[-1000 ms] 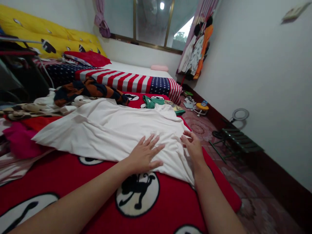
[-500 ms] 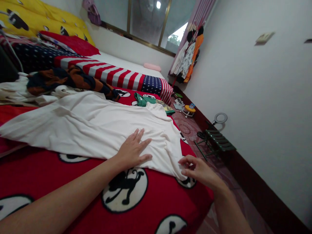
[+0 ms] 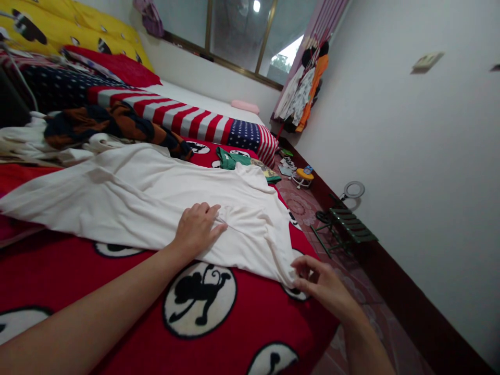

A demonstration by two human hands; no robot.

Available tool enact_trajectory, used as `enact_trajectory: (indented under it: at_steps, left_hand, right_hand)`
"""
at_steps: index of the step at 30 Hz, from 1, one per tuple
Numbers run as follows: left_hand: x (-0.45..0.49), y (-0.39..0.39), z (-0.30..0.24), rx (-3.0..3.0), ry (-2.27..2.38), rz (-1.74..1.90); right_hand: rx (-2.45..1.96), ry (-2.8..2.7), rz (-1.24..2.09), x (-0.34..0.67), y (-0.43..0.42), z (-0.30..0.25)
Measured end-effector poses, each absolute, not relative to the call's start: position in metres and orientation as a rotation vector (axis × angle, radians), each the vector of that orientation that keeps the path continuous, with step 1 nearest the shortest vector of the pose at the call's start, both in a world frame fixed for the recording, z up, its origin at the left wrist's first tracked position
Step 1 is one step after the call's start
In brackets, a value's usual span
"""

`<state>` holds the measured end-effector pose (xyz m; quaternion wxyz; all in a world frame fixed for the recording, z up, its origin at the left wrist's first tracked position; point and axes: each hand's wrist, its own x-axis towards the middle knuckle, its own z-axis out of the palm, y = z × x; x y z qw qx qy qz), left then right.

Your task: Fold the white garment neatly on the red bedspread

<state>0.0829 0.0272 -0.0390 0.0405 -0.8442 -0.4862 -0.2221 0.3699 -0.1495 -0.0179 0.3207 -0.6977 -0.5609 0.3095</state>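
At the far left a heap of clothes (image 3: 78, 127) in white, orange and dark blue lies on the red blanket (image 3: 128, 291) with its black-and-white cartoon circles. In front of it a white shirt (image 3: 136, 200) is spread flat over the blanket, its long axis running from the far left edge across to the bed's right-hand corner.

The left hand (image 3: 197, 226) rests on the shirt near the middle of its near hem. Its fingers are curled in and gathering a small ridge of cloth, where half a second ago they lay flat and spread on the fabric. To its right, the shirt narrows to a corner that hangs at the blanket's edge. The right hand (image 3: 322, 284) is at that corner, thumb and fingertips pinched on the cloth tip, much as in the earlier frame. So the shirt lies away and to the left of the right hand's fingers, and directly under the left hand; the right hand is nearer the loose end, the left nearer the body of the shirt.

Farther right, past the bed, a green folding stool (image 3: 346, 224) stands on the patterned floor beside the white wall.
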Motion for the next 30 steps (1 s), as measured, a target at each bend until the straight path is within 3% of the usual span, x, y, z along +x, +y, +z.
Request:
enact_trajectory:
  at_steps: [9,21,30]
  left_hand:
    - [0.083,0.028,-0.042,-2.585,-1.493,-0.662]
    - [0.083,0.027,-0.043,-2.587,-1.48,-0.683]
    - [0.083,0.025,-0.043,-2.65,-1.376,-0.82]
  right_hand:
    - [-1.851,-1.606,0.791,0.366,-0.148,-0.017]
    - [-1.947,-1.583,0.369,0.361,-0.14,-0.02]
    - [-2.281,-1.514,0.106,0.369,-0.134,-0.027]
